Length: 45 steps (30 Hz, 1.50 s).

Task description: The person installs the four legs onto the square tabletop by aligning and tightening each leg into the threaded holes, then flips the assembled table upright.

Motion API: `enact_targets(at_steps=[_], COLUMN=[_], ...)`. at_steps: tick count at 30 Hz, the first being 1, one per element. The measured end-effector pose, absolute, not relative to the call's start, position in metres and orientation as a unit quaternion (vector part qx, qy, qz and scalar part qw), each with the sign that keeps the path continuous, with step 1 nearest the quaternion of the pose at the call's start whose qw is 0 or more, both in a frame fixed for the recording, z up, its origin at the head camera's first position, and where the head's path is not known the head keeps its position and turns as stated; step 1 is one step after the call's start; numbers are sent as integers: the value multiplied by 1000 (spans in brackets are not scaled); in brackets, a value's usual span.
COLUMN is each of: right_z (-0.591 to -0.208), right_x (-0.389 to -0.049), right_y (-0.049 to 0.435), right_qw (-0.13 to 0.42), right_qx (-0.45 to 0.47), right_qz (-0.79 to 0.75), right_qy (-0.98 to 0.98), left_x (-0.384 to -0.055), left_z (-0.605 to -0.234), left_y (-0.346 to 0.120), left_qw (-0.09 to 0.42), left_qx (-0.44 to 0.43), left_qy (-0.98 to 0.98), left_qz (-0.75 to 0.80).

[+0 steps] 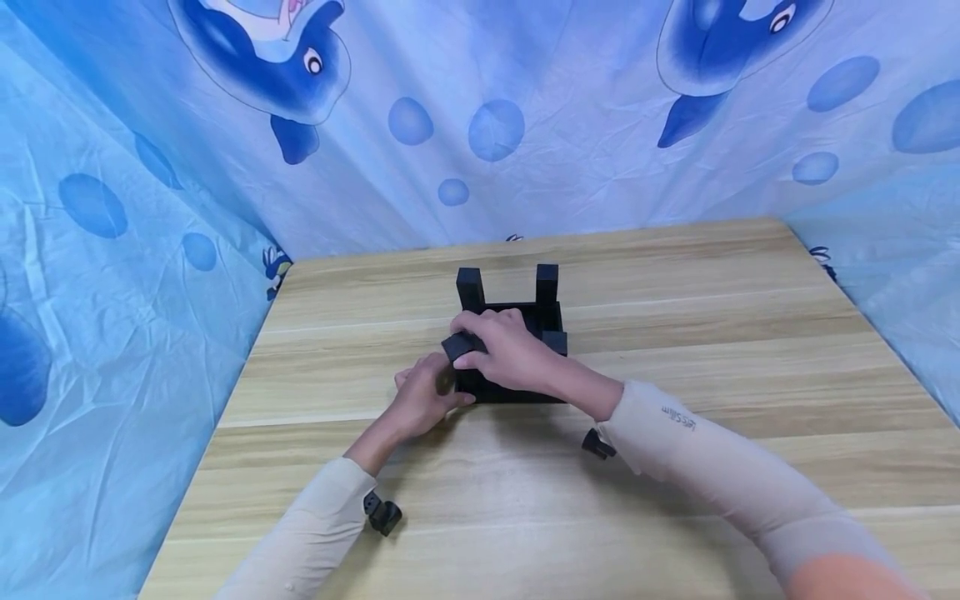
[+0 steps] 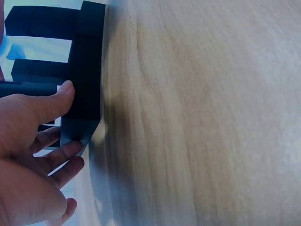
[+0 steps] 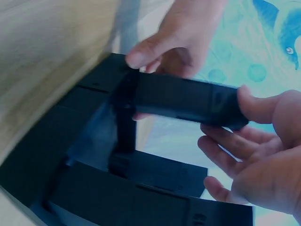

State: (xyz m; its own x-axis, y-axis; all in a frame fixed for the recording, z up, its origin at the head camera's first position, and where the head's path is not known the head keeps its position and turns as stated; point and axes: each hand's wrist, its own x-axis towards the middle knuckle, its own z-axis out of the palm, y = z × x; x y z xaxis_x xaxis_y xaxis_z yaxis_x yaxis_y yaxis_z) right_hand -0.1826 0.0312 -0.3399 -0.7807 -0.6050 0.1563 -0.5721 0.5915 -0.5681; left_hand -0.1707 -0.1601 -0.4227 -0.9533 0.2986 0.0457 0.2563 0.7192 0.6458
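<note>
A black rectangular frame (image 1: 517,397) with upright posts at its corners stands on the table. My left hand (image 1: 426,393) grips its near left corner; in the left wrist view the thumb presses one face while the fingers (image 2: 68,149) lie against the adjoining side. At that same corner rises a thick black post (image 3: 183,99), whose top end my right hand (image 1: 512,350) pinches between thumb and fingers. Two far posts, left (image 1: 470,289) and right (image 1: 547,285), stand up behind the hands. The near right post (image 1: 555,342) shows partly beside my right wrist.
The wood-grain table (image 1: 712,333) reaches out around the frame on every side. Blue cloth curtain (image 1: 585,158) with dolphin prints hangs behind the table and along both sides. Small black devices show below the left (image 1: 384,514) and right (image 1: 597,444) wrists.
</note>
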Motion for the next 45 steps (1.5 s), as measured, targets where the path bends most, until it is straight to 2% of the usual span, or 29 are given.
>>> enact_targets(at_steps=[5, 10, 22, 26, 31, 38, 45], right_z=[-349, -350, -334, -337, -342, -346, -335], right_x=[-185, -183, -180, -183, -185, -182, -178], right_y=[27, 28, 33, 32, 29, 27, 31], right_qw=[10, 27, 60, 66, 50, 81, 100], right_qx=[-285, -265, -327, -325, -303, -253, -300], right_qz=[-322, -328, -337, -350, -349, -331, -319], right_qy=[903, 906, 881, 876, 885, 905, 893], left_x=[-170, -171, -171, -171, -171, -171, -171], left_z=[-423, -422, -422, -422, -422, -421, -421], left_y=[-159, -159, -160, -160, -160, -159, -159], left_qw=[39, 38, 32, 33, 37, 39, 35], left_qx=[139, 143, 154, 152, 148, 147, 150], left_qy=[929, 927, 927, 928, 927, 926, 928], left_qz=[340, 344, 340, 340, 342, 345, 339])
